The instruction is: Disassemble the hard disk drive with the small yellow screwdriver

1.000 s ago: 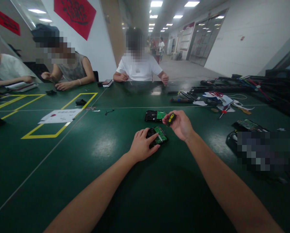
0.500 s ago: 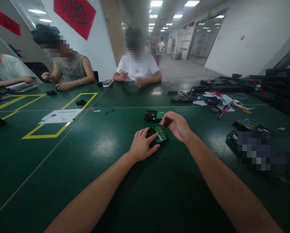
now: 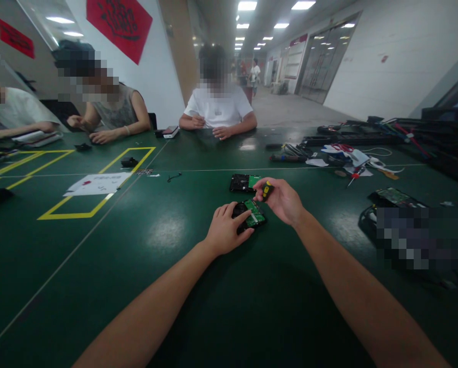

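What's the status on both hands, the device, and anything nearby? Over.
Left hand spread on near device. Right hand gripping yellow-black tool by its far edge; tip unclear. Second device just beyond, partly behind right hand.

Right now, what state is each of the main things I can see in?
Left hand: resting on near hard drive.
Right hand: gripping yellow-black tool.
Near hard drive: flat, green side up.
Yellow-black tool: held, tip unclear.
Far hard drive: flat, partly hidden.
White sheet: flat, unheld.
Ceiling lights: lit.

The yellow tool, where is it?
The tool is right of centre in the head view, in the right hand's grip, near the board under the left hand.
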Demonstrator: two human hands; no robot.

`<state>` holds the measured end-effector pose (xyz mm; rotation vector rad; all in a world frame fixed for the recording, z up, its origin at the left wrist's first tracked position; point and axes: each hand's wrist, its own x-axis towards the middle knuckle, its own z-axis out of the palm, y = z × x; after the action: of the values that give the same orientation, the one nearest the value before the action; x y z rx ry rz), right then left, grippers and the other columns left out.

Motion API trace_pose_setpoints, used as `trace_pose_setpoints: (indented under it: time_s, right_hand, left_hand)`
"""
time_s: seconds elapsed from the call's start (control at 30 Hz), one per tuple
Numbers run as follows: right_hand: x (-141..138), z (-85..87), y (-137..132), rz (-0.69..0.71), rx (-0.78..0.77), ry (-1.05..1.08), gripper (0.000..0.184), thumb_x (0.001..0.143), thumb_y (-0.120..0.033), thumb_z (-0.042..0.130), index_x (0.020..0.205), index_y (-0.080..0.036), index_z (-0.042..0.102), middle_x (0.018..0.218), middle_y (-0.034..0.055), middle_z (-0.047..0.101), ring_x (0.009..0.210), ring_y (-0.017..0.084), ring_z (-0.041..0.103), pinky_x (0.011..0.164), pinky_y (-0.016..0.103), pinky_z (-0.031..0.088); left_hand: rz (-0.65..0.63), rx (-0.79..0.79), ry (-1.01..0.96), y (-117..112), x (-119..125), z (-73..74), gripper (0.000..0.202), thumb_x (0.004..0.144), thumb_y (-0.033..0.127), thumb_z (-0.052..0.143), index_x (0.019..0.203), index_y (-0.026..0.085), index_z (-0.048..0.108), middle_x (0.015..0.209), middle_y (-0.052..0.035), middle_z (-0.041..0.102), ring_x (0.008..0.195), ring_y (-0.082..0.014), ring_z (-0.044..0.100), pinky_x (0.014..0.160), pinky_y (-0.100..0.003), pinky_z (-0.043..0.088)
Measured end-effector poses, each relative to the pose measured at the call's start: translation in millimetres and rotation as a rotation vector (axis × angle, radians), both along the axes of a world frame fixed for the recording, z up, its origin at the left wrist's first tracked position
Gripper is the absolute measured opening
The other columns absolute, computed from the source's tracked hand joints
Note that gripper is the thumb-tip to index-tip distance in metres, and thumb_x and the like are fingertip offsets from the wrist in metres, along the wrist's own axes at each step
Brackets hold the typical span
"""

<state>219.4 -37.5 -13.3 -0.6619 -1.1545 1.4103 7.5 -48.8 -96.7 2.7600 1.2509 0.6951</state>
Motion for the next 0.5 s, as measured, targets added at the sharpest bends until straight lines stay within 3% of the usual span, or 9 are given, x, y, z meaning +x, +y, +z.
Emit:
trace_pose_setpoints:
  time_s: [0.13,0.3,0.4,0.5]
  right_hand:
    - [-0.6,-0.2,0.7,-0.052,0.019,-0.042,0.02,0.089,-0.038,0.067,0.084,-0.02,0.074,0.083,0.0043,0.066,0.079,0.02,0.061,0.08,0.036,0.05]
    - [0.0,1.4,-0.5,-0.074,0.008,-0.048,0.019,0.09,-0.039,0.069,0.088,-0.02,0.069,0.092,0.0065,0.073,0.088,0.022,0.068,0.09,0.041,0.052]
    - [0.5,2.8,-1.1,-0.071,-0.012,-0.027,0.016,0.089,-0.038,0.07,0.09,-0.023,0.064,0.085,0.003,0.072,0.08,0.021,0.067,0.085,0.04,0.052]
    - [0.6,3.9,-0.7,-0.075,0.01,-0.032,0.012,0.09,-0.035,0.068,0.093,-0.023,0.067,0.077,0.0006,0.067,0.073,0.019,0.063,0.078,0.036,0.05]
  left_hand:
    - [0.004,0.007,0.008,-0.5,0.2,0.6,0.059,0.094,0.06,0.064,0.146,0.035,0.062,0.153,-0.013,0.048,0.139,-0.0388,0.045,0.113,-0.058,0.039]
    - [0.004,0.0,0.011,-0.5,0.1,0.8,0.059,0.094,0.06,0.064,0.147,0.035,0.061,0.153,-0.0134,0.046,0.139,-0.0391,0.045,0.113,-0.059,0.039]
    - [0.003,0.003,0.008,-0.2,0.0,0.5,0.059,0.094,0.06,0.064,0.147,0.035,0.062,0.153,-0.0133,0.047,0.139,-0.0394,0.045,0.113,-0.059,0.039]
    - [0.007,0.007,0.013,-0.5,-0.1,0.7,0.058,0.094,0.06,0.064,0.147,0.035,0.061,0.153,-0.0132,0.047,0.139,-0.039,0.045,0.113,-0.059,0.039]
